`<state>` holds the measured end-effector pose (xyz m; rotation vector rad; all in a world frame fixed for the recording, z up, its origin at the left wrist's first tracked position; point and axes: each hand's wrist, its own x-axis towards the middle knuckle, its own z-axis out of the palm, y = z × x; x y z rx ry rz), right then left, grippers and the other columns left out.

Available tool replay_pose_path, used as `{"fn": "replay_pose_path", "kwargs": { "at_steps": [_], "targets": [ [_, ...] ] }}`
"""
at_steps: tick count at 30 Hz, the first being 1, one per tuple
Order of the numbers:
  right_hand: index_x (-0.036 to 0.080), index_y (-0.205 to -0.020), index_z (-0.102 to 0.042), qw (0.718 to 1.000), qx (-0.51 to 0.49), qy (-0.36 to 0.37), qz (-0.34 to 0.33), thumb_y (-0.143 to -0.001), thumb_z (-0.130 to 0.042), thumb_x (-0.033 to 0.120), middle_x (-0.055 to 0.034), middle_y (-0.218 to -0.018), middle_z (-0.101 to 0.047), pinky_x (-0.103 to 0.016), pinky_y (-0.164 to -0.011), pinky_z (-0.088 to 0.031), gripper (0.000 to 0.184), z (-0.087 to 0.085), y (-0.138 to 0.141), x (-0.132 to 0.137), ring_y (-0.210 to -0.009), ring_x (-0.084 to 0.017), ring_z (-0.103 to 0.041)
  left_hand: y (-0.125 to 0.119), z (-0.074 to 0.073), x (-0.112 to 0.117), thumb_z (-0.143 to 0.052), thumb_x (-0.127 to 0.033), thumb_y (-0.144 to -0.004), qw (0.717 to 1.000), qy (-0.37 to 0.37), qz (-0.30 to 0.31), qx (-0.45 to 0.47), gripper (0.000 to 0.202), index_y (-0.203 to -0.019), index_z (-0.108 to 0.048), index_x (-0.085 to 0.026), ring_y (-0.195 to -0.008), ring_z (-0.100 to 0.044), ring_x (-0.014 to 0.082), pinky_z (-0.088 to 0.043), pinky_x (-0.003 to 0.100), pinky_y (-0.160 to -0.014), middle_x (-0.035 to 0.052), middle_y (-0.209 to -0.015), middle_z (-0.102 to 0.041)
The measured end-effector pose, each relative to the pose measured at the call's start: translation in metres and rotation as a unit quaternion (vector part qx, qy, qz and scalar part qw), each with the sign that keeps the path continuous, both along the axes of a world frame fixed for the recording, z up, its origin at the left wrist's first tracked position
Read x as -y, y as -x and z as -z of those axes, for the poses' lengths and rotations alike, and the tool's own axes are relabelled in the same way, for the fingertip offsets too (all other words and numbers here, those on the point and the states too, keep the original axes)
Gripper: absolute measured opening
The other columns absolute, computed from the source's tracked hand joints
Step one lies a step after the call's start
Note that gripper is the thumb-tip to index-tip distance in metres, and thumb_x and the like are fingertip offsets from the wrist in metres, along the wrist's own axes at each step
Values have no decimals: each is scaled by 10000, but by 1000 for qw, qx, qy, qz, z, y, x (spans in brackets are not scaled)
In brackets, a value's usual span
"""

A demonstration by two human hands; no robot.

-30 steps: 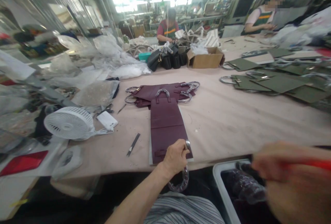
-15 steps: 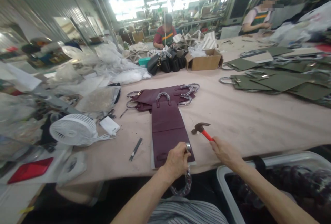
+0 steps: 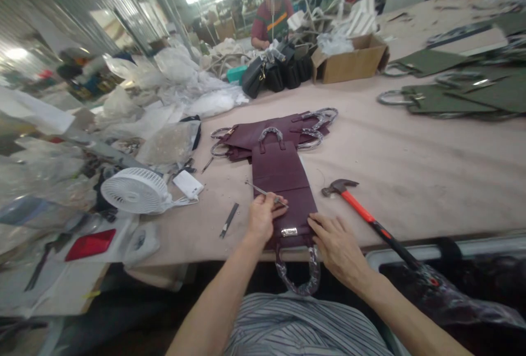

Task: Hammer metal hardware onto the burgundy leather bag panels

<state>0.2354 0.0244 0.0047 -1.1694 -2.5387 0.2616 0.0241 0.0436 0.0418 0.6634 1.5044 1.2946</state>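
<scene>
A maroon leather bag panel (image 3: 283, 172) lies lengthwise before me, with plastic-wrapped handles at its far and near ends. My left hand (image 3: 263, 216) pinches a thin metal rod-like tool (image 3: 258, 188) above the panel; its exact kind is unclear. The fingers of my right hand (image 3: 335, 241) are stretched out, their tips on the panel's right edge. Between the hands, a small shiny metal plate (image 3: 289, 231) sits on the panel near the wrapped near handle (image 3: 306, 289). To the right lies a claw hammer (image 3: 357, 206), its black grip reaching past the table edge.
More maroon panels (image 3: 255, 131) are stacked behind. At left are a white fan (image 3: 133, 190), a white power bank (image 3: 188, 185) and a cutter knife (image 3: 229, 219). Olive panels (image 3: 456, 98) lie right; a cardboard box (image 3: 349, 63) and a co-worker (image 3: 273, 16) are farther back.
My right hand has let go of the hammer, now lying on the table, and moved onto the panel's edge. My left hand now holds the thin tool; the metal plate shows on the panel.
</scene>
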Motion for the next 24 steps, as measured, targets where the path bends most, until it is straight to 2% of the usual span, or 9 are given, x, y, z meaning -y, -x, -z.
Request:
{"fn": "replay_pose_path", "kwargs": {
  "at_steps": [2,3,6,9,11,12,16,18,24],
  "targets": [
    [189,-1304,-603,1000,15,-8,-19,-977,-452,120,-110,-1315,-610,-580,-1094,-320,367,-11,1,-4,-1141,-270,-557,46,-8,-4,-446,-386,-954,979,56,23,-196,296,-891,-591,-136,-863,-714,202,-577,335,-814,114,-921,-717],
    [197,-1276,-617,999,20,-9,-34,-969,-474,114,-100,-1257,-626,-547,-1076,-329,349,-16,2,-7,-1104,-258,-556,71,-12,-3,-430,-377,-951,932,102,45,-346,306,-840,-601,-149,-837,-706,200,-566,323,-801,97,-856,-713],
    [181,-1144,-657,996,43,-8,-80,-921,-531,86,-86,-1052,-629,-416,-893,-392,273,-27,5,-18,-940,-229,-529,135,-19,11,-541,-324,-884,864,160,43,-475,267,-677,-586,-162,-913,-683,301,-522,413,-864,126,-770,-681],
    [172,-1032,-650,991,66,-8,-115,-856,-536,21,-78,-949,-599,-371,-762,-368,258,-30,8,-25,-841,-217,-496,164,-19,31,-530,-290,-916,742,244,113,-614,268,-754,-663,-122,-954,-679,363,-512,460,-861,186,-871,-692],
    [167,-1030,-632,988,66,-14,-141,-836,-517,-13,-78,-947,-586,-361,-751,-371,288,-29,9,-27,-839,-215,-493,159,-17,44,-489,-284,-960,675,255,146,-676,297,-951,-705,-80,-1044,-661,371,-507,471,-908,226,-1057,-679],
    [161,-1051,-624,986,64,-19,-153,-836,-509,-18,-80,-957,-581,-357,-753,-380,303,-28,9,-27,-846,-216,-492,149,-15,50,-480,-278,-973,672,229,149,-688,307,-1049,-695,-72,-1095,-642,361,-499,464,-944,227,-1137,-658],
    [148,-1135,-596,982,64,-32,-176,-861,-490,-8,-84,-992,-567,-347,-753,-411,333,-26,4,-25,-853,-213,-493,86,-12,65,-532,-256,-980,727,0,226,-649,204,-1112,-652,-158,-1095,-612,254,-504,363,-956,126,-1163,-641],
    [153,-1130,-604,983,50,-22,-177,-872,-477,-3,-81,-991,-568,-335,-740,-418,328,-25,1,-26,-851,-205,-497,55,-10,66,-600,-267,-953,724,-83,300,-616,125,-1029,-647,-180,-1024,-607,235,-518,348,-901,89,-1085,-641],
    [169,-924,-639,980,-10,46,-194,-919,-405,23,-79,-1006,-585,-311,-736,-450,275,-23,-5,-32,-876,-189,-502,21,-5,54,-573,-185,-924,586,-136,405,-688,70,-925,-627,-140,-879,-575,272,-496,376,-721,119,-933,-611]
  ]
}}
